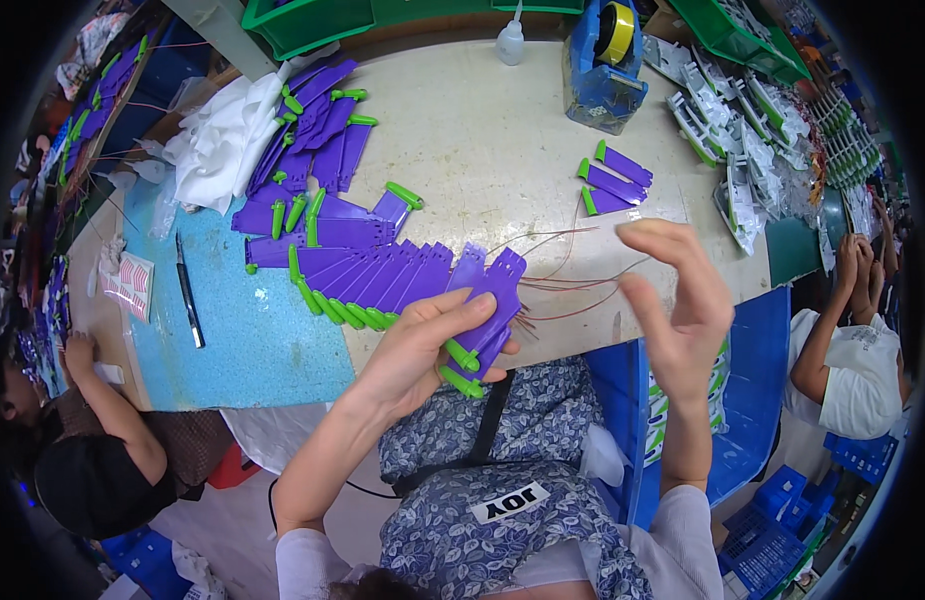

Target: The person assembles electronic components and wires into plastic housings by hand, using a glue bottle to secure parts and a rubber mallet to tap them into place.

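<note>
My left hand (437, 345) is closed on a couple of flat purple plastic strips with green ends (497, 305), its thumb lying across the top one. Beside them, a fanned row of similar purple strips (377, 280) lies on the table, green tips toward me. Thin reddish-brown wires (567, 285) spread out to the right of the held strips. My right hand (682, 310) is raised to the right of these wires, thumb and fingers apart with nothing seen between them. Three more purple strips (612, 185) lie farther off on the right.
At the far right of the table (452, 130) stand a blue tape dispenser (607, 75) and a pile of white plastic parts (727, 140). A small white bottle (510, 45) is at the back. A pen-like knife (189, 290) rests on the blue mat (252, 345). Co-workers sit on both sides.
</note>
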`<act>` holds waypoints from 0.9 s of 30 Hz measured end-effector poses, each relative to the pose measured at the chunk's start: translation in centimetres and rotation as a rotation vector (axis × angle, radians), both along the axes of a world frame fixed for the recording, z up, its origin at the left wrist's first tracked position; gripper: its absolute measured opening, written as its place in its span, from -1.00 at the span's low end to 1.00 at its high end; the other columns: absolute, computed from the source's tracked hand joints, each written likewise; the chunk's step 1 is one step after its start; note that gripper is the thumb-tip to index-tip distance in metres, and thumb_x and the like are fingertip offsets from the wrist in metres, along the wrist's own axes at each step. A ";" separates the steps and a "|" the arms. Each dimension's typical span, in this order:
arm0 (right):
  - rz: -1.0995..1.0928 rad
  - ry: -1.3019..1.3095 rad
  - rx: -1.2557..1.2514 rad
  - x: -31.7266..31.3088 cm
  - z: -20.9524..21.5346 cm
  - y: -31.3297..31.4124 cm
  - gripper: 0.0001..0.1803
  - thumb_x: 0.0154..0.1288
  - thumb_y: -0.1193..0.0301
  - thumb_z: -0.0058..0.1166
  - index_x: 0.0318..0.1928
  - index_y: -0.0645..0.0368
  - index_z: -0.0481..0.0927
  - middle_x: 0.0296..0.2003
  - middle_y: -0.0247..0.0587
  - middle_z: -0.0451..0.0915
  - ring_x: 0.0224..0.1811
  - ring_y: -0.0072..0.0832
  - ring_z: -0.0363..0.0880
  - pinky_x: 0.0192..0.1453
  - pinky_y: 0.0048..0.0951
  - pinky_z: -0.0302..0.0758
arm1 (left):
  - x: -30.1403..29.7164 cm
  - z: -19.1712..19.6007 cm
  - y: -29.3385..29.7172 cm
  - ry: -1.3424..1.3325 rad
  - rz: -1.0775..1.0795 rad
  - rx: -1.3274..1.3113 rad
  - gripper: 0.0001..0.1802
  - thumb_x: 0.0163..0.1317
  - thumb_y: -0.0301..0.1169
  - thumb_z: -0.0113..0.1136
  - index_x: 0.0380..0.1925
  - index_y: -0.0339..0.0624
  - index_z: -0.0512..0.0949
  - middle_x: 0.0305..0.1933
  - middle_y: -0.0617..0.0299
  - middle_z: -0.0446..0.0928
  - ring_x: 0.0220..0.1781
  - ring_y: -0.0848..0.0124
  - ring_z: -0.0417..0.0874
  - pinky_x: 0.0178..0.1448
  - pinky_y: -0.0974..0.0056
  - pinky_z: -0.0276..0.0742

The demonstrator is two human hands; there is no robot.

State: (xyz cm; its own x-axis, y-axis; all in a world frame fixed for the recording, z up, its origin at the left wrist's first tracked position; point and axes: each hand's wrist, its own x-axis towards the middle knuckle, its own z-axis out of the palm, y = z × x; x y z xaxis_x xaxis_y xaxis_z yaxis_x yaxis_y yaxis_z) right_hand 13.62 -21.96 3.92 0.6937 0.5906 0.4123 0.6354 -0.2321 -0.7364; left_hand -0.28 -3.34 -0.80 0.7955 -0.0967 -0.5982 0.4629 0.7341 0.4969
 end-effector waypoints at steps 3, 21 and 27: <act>-0.030 0.065 0.054 0.3 -0.3 -1.0 -0.78 0.04 0.70 0.20 -0.23 0.36 0.62 -0.25 -0.08 0.63 -0.18 -0.37 0.59 -0.03 -0.48 0.44 | -0.3 -0.4 -0.1 -0.038 0.033 -0.065 -0.63 0.36 -0.29 0.11 0.04 -0.35 0.48 -0.12 0.11 0.59 -0.14 0.37 0.67 -0.11 0.25 0.70; -0.048 0.079 0.143 0.5 -0.6 -1.5 -0.84 0.14 0.75 0.09 -0.23 0.42 0.60 -0.22 -0.03 0.61 -0.15 -0.39 0.57 -0.01 -0.49 0.44 | -0.4 -0.7 -1.2 0.001 0.202 -0.027 -0.67 0.38 -0.45 0.01 0.08 -0.40 0.44 0.00 0.01 0.58 0.02 0.25 0.65 0.06 0.15 0.63; -0.037 0.253 0.209 6.3 -5.5 8.0 -0.34 0.18 0.51 0.21 0.24 0.42 0.22 0.08 0.15 0.49 0.17 -0.17 0.48 0.23 -0.24 0.43 | -1.6 -1.1 -1.4 -0.147 0.346 0.378 -0.74 0.28 -0.55 0.16 -0.03 -0.35 0.55 -0.14 0.19 0.64 -0.11 0.57 0.61 0.02 0.44 0.51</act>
